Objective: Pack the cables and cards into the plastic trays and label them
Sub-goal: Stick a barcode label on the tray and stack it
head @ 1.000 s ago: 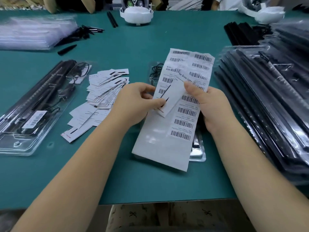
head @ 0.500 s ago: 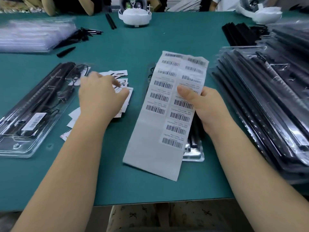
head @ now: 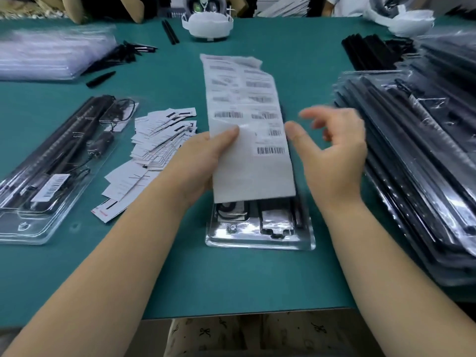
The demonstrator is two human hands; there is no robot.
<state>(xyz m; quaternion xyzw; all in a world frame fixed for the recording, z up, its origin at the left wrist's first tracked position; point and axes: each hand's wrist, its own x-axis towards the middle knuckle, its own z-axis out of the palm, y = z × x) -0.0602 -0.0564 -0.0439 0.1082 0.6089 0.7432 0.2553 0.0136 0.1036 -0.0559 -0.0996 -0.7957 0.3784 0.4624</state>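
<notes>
I read this as the labelling step. My left hand (head: 206,161) grips the label sheet (head: 247,130) by its left edge, thumb on top and fingers curled behind it, holding it up over the middle of the tabletop (head: 231,284). My right hand (head: 332,148) is empty, fingers spread and loosely bent, just off the sheet's right edge and not touching it as far as I can tell; it is blurred, so I cannot be sure of the fingertips.

The sheet covers most of the plastic tray (head: 260,235) I am working on. Only the tray's near end shows below the paper, close to the near edge of the tabletop, with dark parts and what looks like a coiled cable inside. Several barcode labels remain on the far part of the sheet, while the near part looks bare.

The next move, I judge, calls for the right hand to close thumb and forefinger on the corner of one barcode label, peel it without creasing, and press it flat on the tray once the sheet is drawn aside.

The loose cards (head: 154,148) lie fanned to the left of my left hand, and beyond them, near the left edge, a finished tray (head: 51,163) already carries its label. A stack of packed trays (head: 417,155) sits along the right edge.
</notes>
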